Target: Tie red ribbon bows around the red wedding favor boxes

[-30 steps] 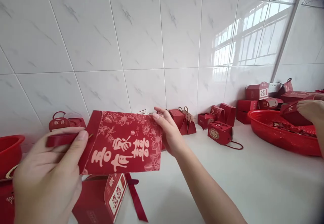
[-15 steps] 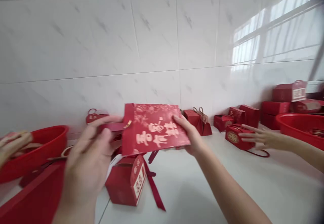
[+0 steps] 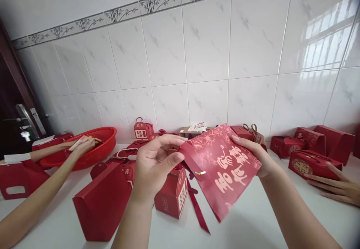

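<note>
I hold a flat red paper bag with pale printed characters and flowers, tilted in front of me above the white counter. My right hand grips its far right edge, fingers curled behind it. My left hand pinches the bag's upper left corner by the ribbon, thumb and fingers closed. Under my hands stands a small red gift box with a white label and a trailing dark red ribbon.
A large red box lies at lower left. Another person's hands reach into a red basket at left. A third hand rests flat at right near a gift box. More red boxes line the tiled wall.
The view swung left, bringing the left basket and a door into sight. The bag tilted, its right side now higher, and my left hand moved to its top corner.
</note>
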`<action>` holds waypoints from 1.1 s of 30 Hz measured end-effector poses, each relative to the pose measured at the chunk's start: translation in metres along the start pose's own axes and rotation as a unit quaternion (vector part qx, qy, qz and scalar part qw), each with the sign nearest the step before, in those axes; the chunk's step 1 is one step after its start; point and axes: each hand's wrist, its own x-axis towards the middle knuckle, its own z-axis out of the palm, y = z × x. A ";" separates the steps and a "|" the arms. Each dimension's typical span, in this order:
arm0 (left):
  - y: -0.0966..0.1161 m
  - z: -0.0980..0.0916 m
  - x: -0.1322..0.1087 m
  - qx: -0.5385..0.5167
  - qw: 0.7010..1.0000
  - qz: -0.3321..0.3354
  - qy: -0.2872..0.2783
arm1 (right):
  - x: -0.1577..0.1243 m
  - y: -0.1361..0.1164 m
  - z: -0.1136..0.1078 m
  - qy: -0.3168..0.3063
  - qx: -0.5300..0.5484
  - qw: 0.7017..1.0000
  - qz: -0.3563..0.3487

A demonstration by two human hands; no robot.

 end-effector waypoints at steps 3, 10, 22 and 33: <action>0.000 0.004 0.000 0.044 0.998 0.018 0.052 | 0.000 0.000 0.001 -0.001 -0.002 0.999 -0.050; -0.006 0.003 0.001 0.032 0.989 -0.143 0.025 | 0.003 -0.001 -0.005 0.066 -0.004 0.988 -0.138; -0.007 0.030 0.004 0.138 0.977 -0.161 0.029 | 0.028 -0.004 -0.034 0.231 0.067 0.931 -0.276; -0.023 0.020 0.017 0.072 0.956 -0.229 0.167 | 0.029 -0.008 -0.082 0.330 0.025 0.907 -0.260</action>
